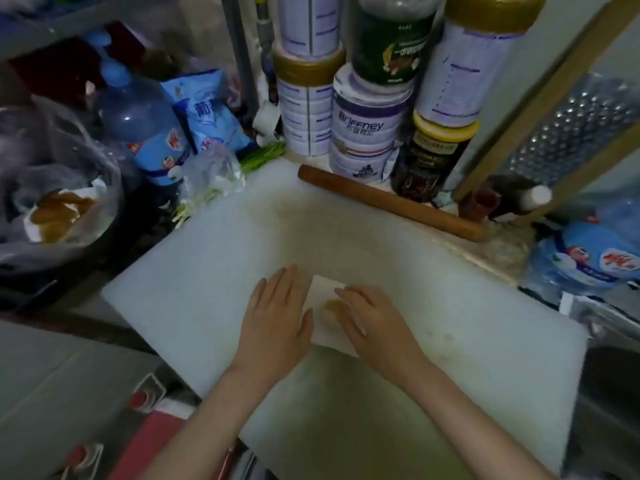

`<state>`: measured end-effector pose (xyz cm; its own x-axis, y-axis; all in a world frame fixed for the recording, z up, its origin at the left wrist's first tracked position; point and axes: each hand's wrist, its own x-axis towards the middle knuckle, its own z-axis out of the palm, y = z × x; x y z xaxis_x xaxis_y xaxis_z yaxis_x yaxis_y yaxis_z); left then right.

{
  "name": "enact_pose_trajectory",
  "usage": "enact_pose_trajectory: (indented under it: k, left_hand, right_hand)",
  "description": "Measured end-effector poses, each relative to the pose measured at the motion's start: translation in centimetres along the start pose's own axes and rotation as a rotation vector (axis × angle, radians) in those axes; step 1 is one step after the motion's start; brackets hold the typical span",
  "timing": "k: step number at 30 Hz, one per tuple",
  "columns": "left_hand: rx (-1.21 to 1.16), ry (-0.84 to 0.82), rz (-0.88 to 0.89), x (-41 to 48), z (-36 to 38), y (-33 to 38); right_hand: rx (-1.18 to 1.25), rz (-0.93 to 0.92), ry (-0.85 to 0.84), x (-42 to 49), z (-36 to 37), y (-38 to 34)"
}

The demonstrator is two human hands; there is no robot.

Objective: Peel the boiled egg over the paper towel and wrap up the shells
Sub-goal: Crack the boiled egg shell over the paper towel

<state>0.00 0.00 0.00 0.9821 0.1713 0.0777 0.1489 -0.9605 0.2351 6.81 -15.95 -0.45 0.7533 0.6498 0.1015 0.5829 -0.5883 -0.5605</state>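
A white paper towel lies on the white cutting board, mostly covered by both hands. My left hand rests flat on its left part, fingers together and pointing away from me. My right hand lies palm down on its right part. A pale yellowish egg shows between the two hands, under the right hand's fingers. Whether the right hand grips the egg or only presses on it is unclear.
A wooden rolling pin lies along the board's far edge. Stacked tins and jars stand behind it. A blue bottle, plastic bags and green onions sit at the far left. A metal grater and another bottle are at the right.
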Motion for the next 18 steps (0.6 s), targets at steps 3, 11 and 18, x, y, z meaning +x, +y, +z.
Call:
enact_pose_trajectory:
  k: [3,11,18]
  left_hand:
    - [-0.022,-0.032,0.001,0.0,1.5,-0.2]
    - [-0.041,-0.078,0.04,-0.6,4.8,-0.4]
    - [-0.102,-0.081,0.014,-0.9,6.2,-1.1]
  right_hand:
    - [0.022,-0.017,-0.005,0.3,1.1,0.6]
    - [0.075,0.02,-0.06,0.4,2.4,2.0]
    - [-0.009,0.02,0.072,0.2,2.3,1.4]
